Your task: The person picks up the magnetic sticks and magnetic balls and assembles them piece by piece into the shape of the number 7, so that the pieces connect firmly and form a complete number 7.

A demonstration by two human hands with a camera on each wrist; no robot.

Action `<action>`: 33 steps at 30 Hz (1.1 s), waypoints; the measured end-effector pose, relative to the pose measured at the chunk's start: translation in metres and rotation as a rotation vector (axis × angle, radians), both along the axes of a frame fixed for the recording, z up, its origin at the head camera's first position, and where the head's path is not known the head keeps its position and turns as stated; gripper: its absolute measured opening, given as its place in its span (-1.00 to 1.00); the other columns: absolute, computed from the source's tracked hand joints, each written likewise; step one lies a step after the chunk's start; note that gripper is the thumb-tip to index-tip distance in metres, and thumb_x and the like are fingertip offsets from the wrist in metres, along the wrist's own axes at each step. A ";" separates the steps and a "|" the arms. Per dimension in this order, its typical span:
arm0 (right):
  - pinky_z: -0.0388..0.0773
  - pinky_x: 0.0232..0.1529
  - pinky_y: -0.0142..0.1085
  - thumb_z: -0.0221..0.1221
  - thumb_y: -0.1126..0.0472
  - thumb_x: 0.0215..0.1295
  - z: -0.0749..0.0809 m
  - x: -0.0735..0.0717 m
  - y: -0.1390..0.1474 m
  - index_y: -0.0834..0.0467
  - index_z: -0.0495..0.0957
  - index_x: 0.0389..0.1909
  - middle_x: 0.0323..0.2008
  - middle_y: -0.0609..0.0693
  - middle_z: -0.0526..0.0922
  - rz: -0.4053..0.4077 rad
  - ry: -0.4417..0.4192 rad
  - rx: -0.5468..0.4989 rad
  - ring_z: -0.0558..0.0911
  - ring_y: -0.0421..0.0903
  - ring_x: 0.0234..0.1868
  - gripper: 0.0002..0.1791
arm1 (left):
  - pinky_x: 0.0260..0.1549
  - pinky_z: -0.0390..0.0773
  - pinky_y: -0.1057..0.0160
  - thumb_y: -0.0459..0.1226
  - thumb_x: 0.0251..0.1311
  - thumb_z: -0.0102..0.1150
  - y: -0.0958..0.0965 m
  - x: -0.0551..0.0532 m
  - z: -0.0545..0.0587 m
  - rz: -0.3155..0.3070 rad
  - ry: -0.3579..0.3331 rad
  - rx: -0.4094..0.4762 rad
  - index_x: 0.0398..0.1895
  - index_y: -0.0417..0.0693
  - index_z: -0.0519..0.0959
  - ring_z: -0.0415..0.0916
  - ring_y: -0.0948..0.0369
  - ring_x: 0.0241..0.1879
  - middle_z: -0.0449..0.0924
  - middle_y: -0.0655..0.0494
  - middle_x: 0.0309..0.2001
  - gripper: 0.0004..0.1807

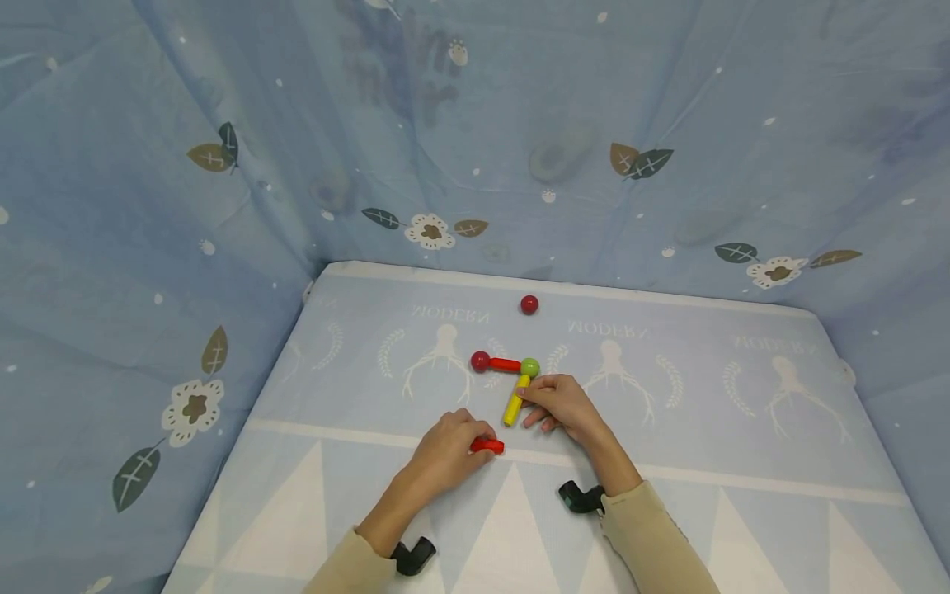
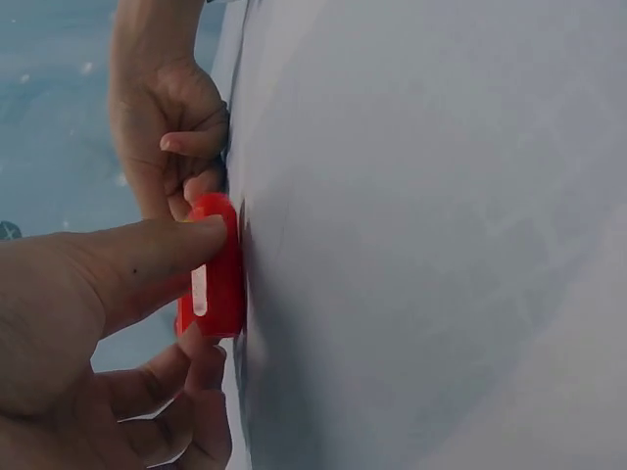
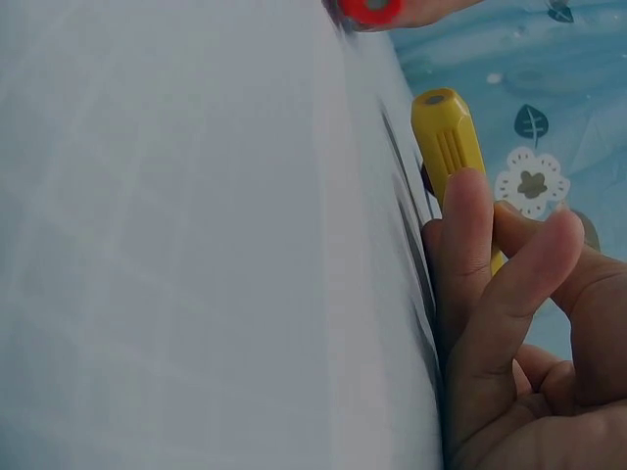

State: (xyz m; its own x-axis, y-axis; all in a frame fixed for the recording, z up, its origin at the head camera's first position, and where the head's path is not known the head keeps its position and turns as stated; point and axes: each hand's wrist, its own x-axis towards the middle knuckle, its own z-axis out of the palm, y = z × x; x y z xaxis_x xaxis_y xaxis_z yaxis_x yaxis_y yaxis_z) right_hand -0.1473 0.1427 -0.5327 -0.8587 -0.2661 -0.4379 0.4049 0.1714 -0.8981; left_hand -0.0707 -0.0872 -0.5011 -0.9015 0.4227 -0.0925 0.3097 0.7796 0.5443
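Observation:
My left hand pinches a short red rod between thumb and fingers, close above the table; the left wrist view shows the thumb lying along that red rod. My right hand holds a yellow rod between thumb and fingers, and its grooved free end shows in the right wrist view. At its far end the yellow rod meets a green ball. From the green ball another red rod runs left to a dark red ball. The two hands are apart.
A loose red ball lies near the table's back edge. The patterned cloth on the table meets blue curtains at the back and sides. Black devices are strapped at both wrists.

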 end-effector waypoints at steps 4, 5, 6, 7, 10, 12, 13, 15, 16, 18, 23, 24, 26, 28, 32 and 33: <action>0.47 -0.71 -0.37 0.38 0.06 0.27 0.000 0.000 0.000 0.35 0.61 -0.18 -0.35 0.17 0.71 -0.002 0.001 0.004 0.70 -0.04 -0.57 -0.61 | -0.28 0.41 0.28 -0.25 0.19 0.40 -0.004 -0.001 0.000 -0.016 0.004 -0.024 -0.14 0.15 0.73 0.32 0.21 -0.21 0.43 0.18 -0.16 -0.81; 0.47 -0.71 -0.37 0.38 0.06 0.27 0.001 0.000 0.000 0.35 0.61 -0.18 -0.35 0.17 0.71 -0.003 0.002 0.007 0.70 -0.04 -0.57 -0.61 | -0.26 0.42 0.26 -0.27 0.18 0.39 -0.005 -0.001 0.000 -0.019 0.005 -0.026 -0.14 0.17 0.73 0.33 0.19 -0.18 0.42 0.16 -0.13 -0.81; 0.47 -0.71 -0.37 0.38 0.06 0.27 0.001 0.000 0.000 0.35 0.61 -0.18 -0.35 0.17 0.71 -0.004 0.003 0.010 0.71 -0.04 -0.57 -0.60 | -0.23 0.44 0.23 -0.29 0.18 0.38 -0.005 -0.001 0.000 -0.021 0.002 -0.026 -0.15 0.18 0.73 0.33 0.18 -0.15 0.42 0.14 -0.09 -0.80; 0.47 -0.70 -0.37 0.38 0.05 0.27 0.001 0.000 0.000 0.34 0.61 -0.17 -0.35 0.17 0.71 -0.006 0.002 0.013 0.71 -0.04 -0.57 -0.60 | -0.21 0.46 0.20 -0.31 0.18 0.37 -0.006 -0.002 0.000 -0.021 0.001 -0.022 -0.16 0.19 0.73 0.34 0.15 -0.12 0.41 0.12 -0.06 -0.79; 0.47 -0.70 -0.37 0.38 0.05 0.27 0.001 0.000 0.000 0.34 0.61 -0.16 -0.34 0.17 0.71 -0.006 -0.006 0.018 0.71 -0.03 -0.56 -0.59 | -0.12 0.50 0.12 -0.35 0.19 0.35 -0.007 -0.003 -0.001 -0.029 0.010 -0.013 -0.19 0.21 0.73 0.38 0.09 -0.02 0.40 0.03 0.05 -0.78; 0.48 -0.69 -0.37 0.37 0.05 0.27 0.000 -0.001 0.000 0.34 0.61 -0.16 -0.34 0.17 0.71 -0.005 -0.010 0.019 0.71 -0.03 -0.55 -0.60 | -0.09 0.52 0.09 -0.38 0.20 0.34 -0.007 -0.004 -0.002 -0.036 0.020 -0.005 -0.22 0.21 0.73 0.39 0.05 0.02 0.40 -0.01 0.10 -0.77; 0.48 -0.69 -0.38 0.37 0.05 0.27 0.000 -0.001 0.000 0.33 0.61 -0.16 -0.34 0.17 0.71 -0.004 -0.012 0.018 0.71 -0.03 -0.55 -0.60 | -0.08 0.52 0.08 -0.39 0.20 0.33 -0.008 -0.004 -0.003 -0.038 0.026 0.000 -0.23 0.21 0.73 0.40 0.04 0.04 0.40 -0.02 0.11 -0.76; 0.48 -0.69 -0.38 0.37 0.05 0.27 0.000 -0.001 0.000 0.34 0.61 -0.16 -0.34 0.17 0.71 -0.003 -0.011 0.015 0.71 -0.03 -0.55 -0.61 | -0.09 0.53 0.07 -0.42 0.21 0.30 -0.008 -0.004 -0.003 -0.040 0.034 0.010 -0.25 0.21 0.73 0.41 0.03 0.05 0.40 -0.03 0.12 -0.74; 0.47 -0.69 -0.38 0.37 0.06 0.28 0.000 -0.001 0.000 0.34 0.61 -0.16 -0.34 0.17 0.71 -0.003 -0.009 0.015 0.71 -0.03 -0.55 -0.61 | -0.11 0.53 0.09 -0.44 0.20 0.28 -0.008 -0.004 -0.004 -0.035 0.029 0.016 -0.24 0.21 0.72 0.42 0.03 0.05 0.40 -0.03 0.12 -0.71; 0.47 -0.70 -0.38 0.37 0.06 0.28 0.000 0.000 0.000 0.34 0.61 -0.17 -0.35 0.17 0.71 -0.005 -0.005 0.014 0.71 -0.04 -0.56 -0.62 | -0.17 0.53 0.12 -0.46 0.20 0.24 -0.008 -0.003 -0.004 -0.016 0.011 0.037 -0.18 0.19 0.68 0.44 0.06 -0.01 0.40 -0.02 0.10 -0.69; 0.46 -0.71 -0.38 0.36 0.07 0.29 0.001 0.000 0.000 0.34 0.61 -0.18 -0.35 0.17 0.71 -0.004 -0.003 0.009 0.71 -0.04 -0.57 -0.63 | -0.35 0.47 0.23 -0.29 0.29 0.27 -0.004 -0.004 -0.003 0.126 -0.053 0.108 0.02 0.05 0.51 0.43 0.18 -0.31 0.43 0.04 -0.07 -0.73; 0.46 -0.71 -0.38 0.36 0.07 0.29 0.001 -0.001 0.000 0.34 0.61 -0.18 -0.35 0.17 0.71 -0.005 -0.004 0.009 0.71 -0.04 -0.57 -0.63 | -0.37 0.46 0.24 -0.21 0.29 0.30 -0.004 -0.004 -0.002 0.156 -0.057 0.113 0.05 0.02 0.48 0.42 0.19 -0.35 0.44 0.06 -0.12 -0.68; 0.47 -0.71 -0.37 0.36 0.07 0.29 0.001 0.000 0.000 0.33 0.61 -0.19 -0.35 0.17 0.71 -0.004 -0.004 0.011 0.71 -0.03 -0.57 -0.63 | -0.42 0.45 0.26 -0.07 0.25 0.36 -0.003 -0.004 -0.002 0.202 -0.066 0.111 0.10 -0.04 0.44 0.39 0.22 -0.42 0.47 0.10 -0.24 -0.54; 0.47 -0.71 -0.37 0.36 0.07 0.29 0.001 -0.001 0.000 0.33 0.62 -0.19 -0.35 0.17 0.71 -0.006 -0.008 0.010 0.71 -0.03 -0.57 -0.64 | -0.46 0.42 0.27 0.01 0.17 0.42 -0.003 -0.005 -0.003 0.219 -0.065 0.095 0.14 -0.09 0.42 0.38 0.25 -0.47 0.48 0.15 -0.34 -0.39; 0.48 -0.71 -0.36 0.36 0.07 0.29 -0.001 -0.001 0.000 0.33 0.62 -0.20 -0.35 0.17 0.71 -0.002 -0.008 0.009 0.71 -0.02 -0.56 -0.65 | -0.54 0.41 0.28 0.01 0.08 0.49 -0.003 -0.005 -0.005 0.229 -0.093 0.088 0.19 -0.18 0.42 0.38 0.28 -0.55 0.47 0.24 -0.47 -0.28; 0.48 -0.71 -0.36 0.36 0.07 0.28 -0.001 -0.001 0.000 0.32 0.62 -0.20 -0.35 0.18 0.72 -0.003 -0.010 0.007 0.71 -0.02 -0.56 -0.65 | -0.53 0.42 0.28 -0.01 0.07 0.50 -0.003 -0.005 -0.005 0.232 -0.104 0.092 0.19 -0.19 0.42 0.39 0.29 -0.56 0.47 0.26 -0.48 -0.28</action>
